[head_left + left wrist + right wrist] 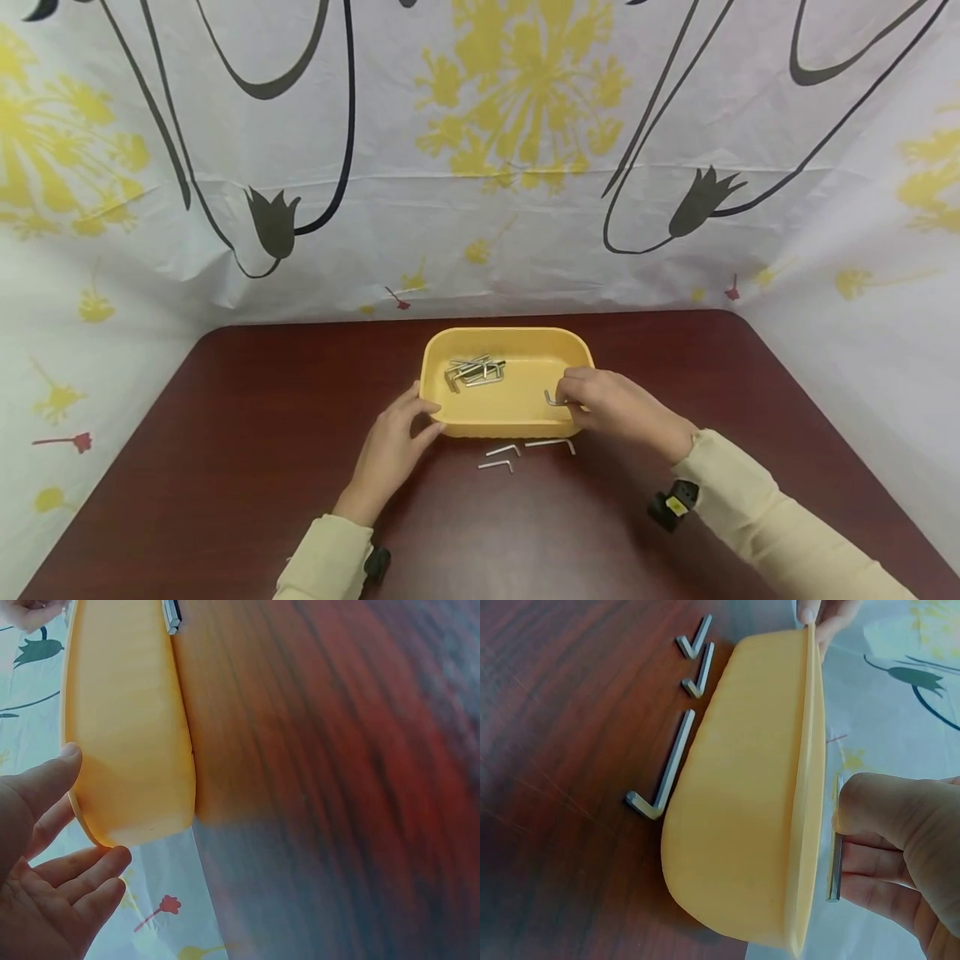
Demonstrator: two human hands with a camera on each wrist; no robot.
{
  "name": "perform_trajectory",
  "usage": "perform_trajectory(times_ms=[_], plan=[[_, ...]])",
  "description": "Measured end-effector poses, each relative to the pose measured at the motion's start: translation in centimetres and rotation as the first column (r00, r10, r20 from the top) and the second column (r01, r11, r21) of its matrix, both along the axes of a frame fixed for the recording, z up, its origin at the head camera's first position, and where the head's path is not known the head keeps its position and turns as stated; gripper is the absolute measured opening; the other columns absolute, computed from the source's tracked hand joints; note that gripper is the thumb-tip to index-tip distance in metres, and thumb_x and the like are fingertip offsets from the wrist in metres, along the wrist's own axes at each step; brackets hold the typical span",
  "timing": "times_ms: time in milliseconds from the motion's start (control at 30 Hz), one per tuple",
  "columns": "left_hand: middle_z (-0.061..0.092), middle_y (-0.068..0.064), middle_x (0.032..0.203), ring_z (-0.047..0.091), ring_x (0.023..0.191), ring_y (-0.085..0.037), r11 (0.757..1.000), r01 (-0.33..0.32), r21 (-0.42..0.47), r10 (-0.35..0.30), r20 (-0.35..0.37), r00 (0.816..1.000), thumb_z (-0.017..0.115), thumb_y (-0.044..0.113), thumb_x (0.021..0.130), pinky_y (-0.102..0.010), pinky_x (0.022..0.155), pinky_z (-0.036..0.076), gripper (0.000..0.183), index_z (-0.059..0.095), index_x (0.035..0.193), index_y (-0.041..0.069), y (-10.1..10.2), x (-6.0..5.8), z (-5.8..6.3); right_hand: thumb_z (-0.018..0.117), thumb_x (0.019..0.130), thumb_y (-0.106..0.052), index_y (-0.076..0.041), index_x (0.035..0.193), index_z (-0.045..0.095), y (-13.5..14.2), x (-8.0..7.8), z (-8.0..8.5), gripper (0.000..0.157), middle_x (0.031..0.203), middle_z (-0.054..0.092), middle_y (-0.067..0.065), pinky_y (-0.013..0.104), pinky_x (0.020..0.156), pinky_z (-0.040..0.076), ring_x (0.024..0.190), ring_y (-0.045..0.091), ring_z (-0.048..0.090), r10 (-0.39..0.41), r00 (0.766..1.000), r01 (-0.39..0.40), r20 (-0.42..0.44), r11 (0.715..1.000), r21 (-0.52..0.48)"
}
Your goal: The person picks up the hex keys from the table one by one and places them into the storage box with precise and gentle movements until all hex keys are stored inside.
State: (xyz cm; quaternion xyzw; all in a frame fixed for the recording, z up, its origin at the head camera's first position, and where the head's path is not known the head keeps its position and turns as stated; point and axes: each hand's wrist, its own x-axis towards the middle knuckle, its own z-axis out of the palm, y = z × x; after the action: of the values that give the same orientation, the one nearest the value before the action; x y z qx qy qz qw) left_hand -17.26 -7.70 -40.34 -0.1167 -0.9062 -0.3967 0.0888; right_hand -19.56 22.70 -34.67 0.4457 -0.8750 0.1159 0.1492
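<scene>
"Near your right hand (600,404)?"
"Key pile (477,372) to its left; yellow tray (502,429) wall between it and three loose keys (676,761)."
"Held?"
"Hex key (835,874), pinched at my fingertips; my left hand (392,442) holds the tray's rim."

Your dark red table (255,433) supports a yellow tray (498,429); three L-shaped hex keys (705,669) lie beside the tray's wall nearest you.

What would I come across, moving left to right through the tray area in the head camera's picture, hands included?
Left hand at the yellow tray's left end → pile of hex keys inside → single hex key in the right hand's fingers → right hand.
</scene>
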Motion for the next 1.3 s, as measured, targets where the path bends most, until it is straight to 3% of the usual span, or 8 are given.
perform_trajectory(times_ms=[133,467,833,1067,1300], plan=[[0.047,-0.014,0.137,0.044,0.125,-0.028,1.0,0.008,-0.003,-0.008,-0.018,1.0,0.076,0.017,0.078,-0.043,0.096,0.042,0.024,0.069,0.1,0.01,0.1,0.0,-0.1,0.062,0.066,0.012,-0.01,0.079,0.061,0.1,-0.9,0.1,0.026,0.078,0.056,-0.003,0.02,0.055,0.042,0.067,0.006,0.046,-0.019,0.998,0.017,0.055,0.999,0.038],[0.051,-0.017,0.132,0.049,0.121,-0.029,1.0,0.026,-0.004,-0.026,-0.112,0.993,0.077,0.016,0.076,-0.042,0.095,0.042,0.024,0.07,0.098,0.009,0.1,-0.1,-0.3,0.06,0.069,0.011,-0.01,0.078,0.059,-0.4,-2.8,0.6,0.023,0.075,0.051,-0.004,0.019,0.056,0.04,0.067,0.007,0.043,-0.012,0.997,0.007,0.074,0.997,0.074],[0.05,-0.017,0.133,0.049,0.121,-0.03,1.0,0.006,-0.019,-0.008,-0.101,0.995,0.077,0.017,0.077,-0.043,0.094,0.043,0.025,0.07,0.099,0.01,0.0,0.0,-0.4,0.059,0.066,0.013,-0.011,0.074,0.056,-1.6,-5.1,0.7,0.025,0.069,0.046,-0.004,0.021,0.057,0.038,0.066,0.007,0.041,0.022,0.998,-0.027,0.052,0.995,0.092],[0.051,-0.017,0.133,0.049,0.12,-0.03,1.0,0.005,-0.01,-0.006,-0.124,0.992,0.078,0.017,0.076,-0.043,0.094,0.043,0.024,0.07,0.098,0.011,0.0,-0.2,-0.3,0.056,0.068,0.014,-0.012,0.074,0.055,-2.5,-6.6,1.3,0.027,0.069,0.045,-0.004,0.021,0.054,0.033,0.063,0.007,0.038,0.01,0.996,-0.02,0.088,0.993,0.114],[0.049,-0.016,0.135,0.049,0.121,-0.029,1.0,0.002,-0.006,-0.002,-0.08,0.997,0.077,0.019,0.076,-0.043,0.094,0.043,0.025,0.07,0.099,0.011,0.0,0.1,-0.4,0.058,0.068,0.013,-0.012,0.075,0.057,-3.3,-7.6,1.3,0.026,0.071,0.05,-0.002,0.021,0.055,0.035,0.063,0.006,0.039,0.032,0.997,-0.041,0.069,0.99,0.134]])
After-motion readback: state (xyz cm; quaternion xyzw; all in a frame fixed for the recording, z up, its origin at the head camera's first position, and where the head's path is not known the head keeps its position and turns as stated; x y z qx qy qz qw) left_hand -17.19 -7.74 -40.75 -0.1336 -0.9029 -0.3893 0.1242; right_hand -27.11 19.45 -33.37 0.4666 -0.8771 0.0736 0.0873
